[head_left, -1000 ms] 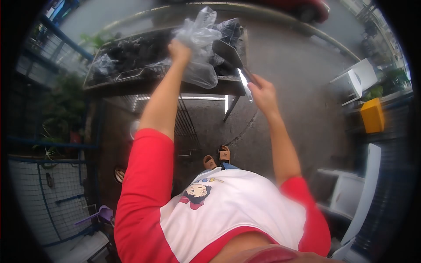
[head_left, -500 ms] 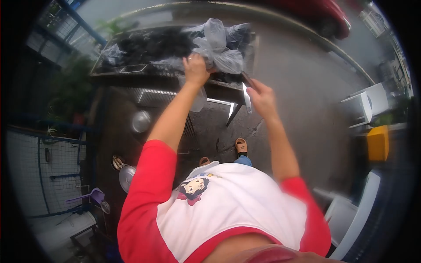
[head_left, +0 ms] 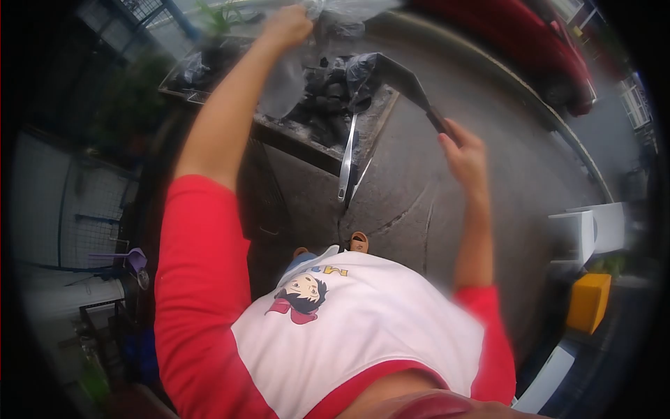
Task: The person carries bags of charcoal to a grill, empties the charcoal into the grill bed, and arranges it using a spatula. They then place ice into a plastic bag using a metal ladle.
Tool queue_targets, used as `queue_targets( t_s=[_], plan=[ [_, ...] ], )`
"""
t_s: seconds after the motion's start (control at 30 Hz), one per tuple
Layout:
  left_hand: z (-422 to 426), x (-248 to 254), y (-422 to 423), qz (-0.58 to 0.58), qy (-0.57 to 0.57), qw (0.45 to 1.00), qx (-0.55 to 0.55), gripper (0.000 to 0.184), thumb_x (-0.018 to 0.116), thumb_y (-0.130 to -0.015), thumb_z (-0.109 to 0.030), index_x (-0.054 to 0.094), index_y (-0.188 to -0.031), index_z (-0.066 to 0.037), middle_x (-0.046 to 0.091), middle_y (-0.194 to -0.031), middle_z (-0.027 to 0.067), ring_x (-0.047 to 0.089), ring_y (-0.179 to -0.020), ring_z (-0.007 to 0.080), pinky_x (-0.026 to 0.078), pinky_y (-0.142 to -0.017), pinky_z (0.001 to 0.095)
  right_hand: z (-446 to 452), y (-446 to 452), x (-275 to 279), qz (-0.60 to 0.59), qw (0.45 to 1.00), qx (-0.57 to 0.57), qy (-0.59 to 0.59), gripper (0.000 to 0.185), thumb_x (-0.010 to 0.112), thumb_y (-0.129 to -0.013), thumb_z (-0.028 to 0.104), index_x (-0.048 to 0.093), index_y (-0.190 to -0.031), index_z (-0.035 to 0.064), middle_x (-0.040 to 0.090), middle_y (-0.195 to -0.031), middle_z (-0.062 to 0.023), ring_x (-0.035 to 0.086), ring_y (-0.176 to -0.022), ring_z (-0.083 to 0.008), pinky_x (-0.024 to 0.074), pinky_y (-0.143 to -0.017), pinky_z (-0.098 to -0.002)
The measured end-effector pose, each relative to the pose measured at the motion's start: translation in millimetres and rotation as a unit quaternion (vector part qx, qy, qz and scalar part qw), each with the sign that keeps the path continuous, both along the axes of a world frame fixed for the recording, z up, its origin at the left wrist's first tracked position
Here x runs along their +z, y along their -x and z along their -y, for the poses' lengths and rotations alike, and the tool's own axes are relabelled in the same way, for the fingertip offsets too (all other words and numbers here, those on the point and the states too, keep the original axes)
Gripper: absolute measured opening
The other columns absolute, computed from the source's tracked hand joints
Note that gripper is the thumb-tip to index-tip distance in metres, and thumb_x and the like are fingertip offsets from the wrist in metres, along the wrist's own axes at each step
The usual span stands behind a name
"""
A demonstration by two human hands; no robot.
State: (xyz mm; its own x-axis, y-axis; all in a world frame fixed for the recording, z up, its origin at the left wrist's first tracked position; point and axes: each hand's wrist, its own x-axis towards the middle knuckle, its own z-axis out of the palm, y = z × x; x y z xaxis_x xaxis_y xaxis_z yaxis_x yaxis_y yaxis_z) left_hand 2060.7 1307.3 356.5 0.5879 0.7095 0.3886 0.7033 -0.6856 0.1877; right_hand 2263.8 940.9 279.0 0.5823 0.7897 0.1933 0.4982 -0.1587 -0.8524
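Note:
My left hand is closed on a clear plastic bag, lifted above the far side of the grill. My right hand grips the handle of a dark flat spatula, whose blade reaches over the grill's right end. Black charcoal lies in the rectangular metal grill. A long silver-handled utensil rests across the grill's near right corner, its handle sticking out towards me. Crumpled plastic touches the spatula blade's tip.
A red car stands on the road at the upper right. White chairs and a yellow box are at the right. A purple dustpan is at the left, near wire fencing.
My left hand has moved up and away with the plastic bag, uncovering charcoal. The spatula has risen and its blade now shows fully. The view has turned, and the grill looks tilted.

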Motion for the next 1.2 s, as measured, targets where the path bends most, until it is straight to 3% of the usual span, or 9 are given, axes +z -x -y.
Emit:
queue_targets(
  t_s=[0.13,0.2,0.33,0.47,0.53,0.73,0.8,1.0,1.2],
  plan=[
    [-23.9,-7.9,-5.3,-0.056,0.000,0.998,0.009,0.036,0.054,-0.083,-0.033,0.066,-0.097,-0.003,0.065,-0.099,0.0235,0.060,-0.099,0.0403,0.046,-0.086,0.0456,-1.2,-5.7,-10.8,0.012,1.000,0.011,0.005,0.034,0.064,-0.084,0.016,0.064,-0.115,0.0043,0.059,-0.067,-0.0062,0.051,-0.060,-0.0099,0.0416,-0.058,-0.0257],
    [15.8,17.0,-9.7,0.083,0.052,0.993,0.068,0.039,0.056,-0.084,-0.035,0.066,-0.099,-0.001,0.064,-0.099,0.0256,0.060,-0.098,0.0412,0.047,-0.084,0.0436,-4.0,-8.3,-18.9,0.029,0.999,0.022,-0.018,0.034,0.064,-0.084,0.017,0.064,-0.115,0.0047,0.061,-0.068,-0.0082,0.053,-0.060,-0.0115,0.0422,-0.058,-0.0269],
    [-23.8,-23.1,3.7,-0.047,0.015,0.998,-0.038,0.038,0.059,-0.086,-0.034,0.066,-0.100,0.001,0.067,-0.093,0.0223,0.064,-0.089,0.0359,0.047,-0.078,0.0409,-5.1,1.6,-15.5,-0.019,0.999,0.034,-0.001,0.034,0.064,-0.084,0.018,0.064,-0.115,0.0047,0.064,-0.071,-0.0100,0.055,-0.061,-0.0138,0.0437,-0.060,-0.0273],
    [-6.1,-81.6,31.9,0.231,0.381,0.892,0.070,0.038,0.060,-0.090,-0.027,0.061,-0.113,0.003,0.064,-0.100,0.0106,0.058,-0.087,0.0214,0.045,-0.075,0.0399,-12.7,16.0,-17.6,-0.003,1.000,0.015,-0.021,0.034,0.063,-0.084,0.019,0.064,-0.115,0.0062,0.067,-0.076,-0.0132,0.059,-0.062,-0.0179,0.0457,-0.062,-0.0297],
    [18.1,-131.1,48.1,0.270,0.450,0.834,0.170,0.044,0.058,-0.091,-0.024,0.054,-0.122,0.006,0.062,-0.112,0.0159,0.058,-0.099,0.0263,0.044,-0.084,0.0406,-18.8,29.5,-17.7,-0.012,0.999,0.009,-0.040,0.034,0.063,-0.084,0.019,0.064,-0.116,0.0076,0.068,-0.078,-0.0143,0.062,-0.063,-0.0205,0.0464,-0.062,-0.0310],
    [73.8,-182.8,58.7,0.216,0.370,0.848,0.313,0.040,0.055,-0.090,-0.022,0.058,-0.116,0.008,0.059,-0.119,0.0260,0.057,-0.113,0.0363,0.043,-0.091,0.0394,-43.7,82.7,-27.6,0.238,0.965,0.086,0.066,0.043,0.057,-0.086,0.019,0.055,-0.128,0.0089,0.066,-0.081,-0.0173,0.067,-0.072,-0.0317,0.0523,-0.064,-0.0434],
    [82.9,-157.8,47.1,0.160,0.275,0.915,0.250,0.031,0.051,-0.084,-0.013,0.061,-0.104,0.008,0.062,-0.107,0.0303,0.059,-0.106,0.0404,0.047,-0.089,0.0425,-73.5,103.0,-59.7,0.294,0.942,0.124,0.106,0.043,0.054,-0.087,0.016,0.053,-0.129,0.0076,0.066,-0.082,-0.0185,0.067,-0.071,-0.0329,0.0530,-0.062,-0.0435],
    [74.4,-107.3,68.7,0.229,0.230,0.938,0.119,0.030,0.053,-0.079,-0.011,0.062,-0.102,0.007,0.061,-0.103,0.0309,0.058,-0.102,0.0438,0.046,-0.087,0.0449,-139.7,128.4,-46.4,0.379,0.902,0.172,0.118,0.047,0.046,-0.087,0.010,0.047,-0.133,0.0039,0.064,-0.086,-0.0224,0.068,-0.072,-0.0361,0.0550,-0.061,-0.0434],
    [100.6,-85.9,96.8,0.290,0.235,0.920,0.120,0.036,0.052,-0.093,-0.026,0.060,-0.110,0.005,0.067,-0.100,0.0178,0.063,-0.093,0.0268,0.045,-0.083,0.0347,-178.2,115.1,-15.5,0.390,0.901,0.160,0.102,0.040,0.044,-0.090,0.011,0.048,-0.129,-0.0011,0.066,-0.092,-0.0230,0.068,-0.081,-0.0368,0.0552,-0.067,-0.0462]
  ],
)
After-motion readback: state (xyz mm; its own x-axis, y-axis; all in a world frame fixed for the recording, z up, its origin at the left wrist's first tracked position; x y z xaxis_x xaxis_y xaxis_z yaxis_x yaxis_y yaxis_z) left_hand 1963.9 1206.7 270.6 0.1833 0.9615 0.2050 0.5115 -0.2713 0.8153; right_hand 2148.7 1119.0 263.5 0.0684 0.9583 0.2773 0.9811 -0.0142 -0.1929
